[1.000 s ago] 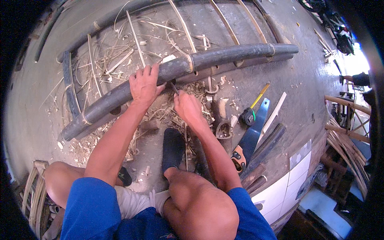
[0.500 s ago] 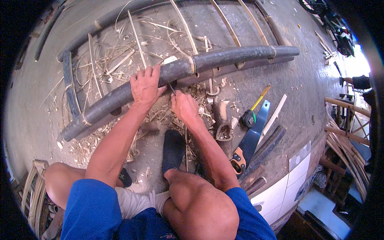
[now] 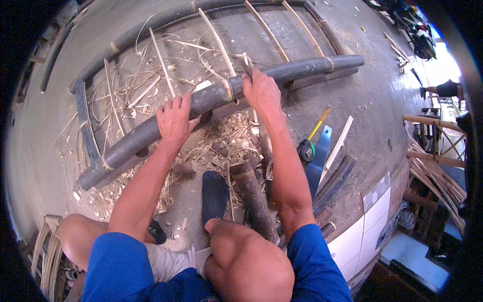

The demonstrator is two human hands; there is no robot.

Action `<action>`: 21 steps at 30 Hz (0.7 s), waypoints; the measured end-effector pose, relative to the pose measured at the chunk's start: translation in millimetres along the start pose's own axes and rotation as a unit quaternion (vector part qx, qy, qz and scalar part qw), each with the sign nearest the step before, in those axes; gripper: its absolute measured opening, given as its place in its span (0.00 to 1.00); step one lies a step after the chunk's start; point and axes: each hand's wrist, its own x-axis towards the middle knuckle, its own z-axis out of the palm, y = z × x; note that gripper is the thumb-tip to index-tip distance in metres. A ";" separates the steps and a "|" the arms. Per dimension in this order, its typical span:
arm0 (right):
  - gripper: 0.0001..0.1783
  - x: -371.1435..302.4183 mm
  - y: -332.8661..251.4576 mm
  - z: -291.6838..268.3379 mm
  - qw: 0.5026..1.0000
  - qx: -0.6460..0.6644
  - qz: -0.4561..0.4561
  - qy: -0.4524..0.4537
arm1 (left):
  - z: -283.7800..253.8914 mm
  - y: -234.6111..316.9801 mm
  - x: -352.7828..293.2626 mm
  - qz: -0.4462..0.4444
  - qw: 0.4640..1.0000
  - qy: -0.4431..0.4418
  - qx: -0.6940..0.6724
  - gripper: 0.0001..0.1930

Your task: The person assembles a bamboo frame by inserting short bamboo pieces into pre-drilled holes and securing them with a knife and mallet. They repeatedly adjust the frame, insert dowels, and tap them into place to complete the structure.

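A long dark bamboo pole [image 3: 302, 68] lies slantwise across the concrete floor as one rail of a ladder-like frame with thin pale slats [image 3: 216, 38]. My left hand [image 3: 173, 118] presses on top of the pole, fingers spread over it. My right hand [image 3: 261, 93] grips the pole further right, beside a pale binding [image 3: 229, 90], and is closed on a small dark blade [image 3: 246, 68] that sticks up from the fist. Pale shavings [image 3: 226, 136] cover the floor under both hands.
My dark-socked foot [image 3: 215, 194] and a short bamboo piece [image 3: 254, 196] lie below the pole. A tape measure [image 3: 305, 150], a blue saw [image 3: 319, 156] and a yellow-handled tool [image 3: 320, 122] lie right of my arm. A tiled step edge [image 3: 372, 211] and stacked bamboo furniture [image 3: 432, 166] stand at right.
My right hand has moved from just below the pole, near the left hand, up and to the right onto the pole by the binding. The left hand stays on the pole.
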 end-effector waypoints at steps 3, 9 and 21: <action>0.23 23.6 26.0 10.2 0.998 -0.045 0.006 -0.049 | -1.3 0.6 0.9 0.001 1.000 -0.005 0.006 0.44; 0.23 22.2 36.9 23.5 0.992 -0.085 0.027 -0.092 | -0.3 1.5 -2.3 -0.008 0.999 -0.026 0.026 0.47; 0.22 22.3 34.6 21.0 0.991 -0.077 0.030 -0.107 | 7.2 58.0 56.5 0.054 0.997 -0.012 -0.056 0.49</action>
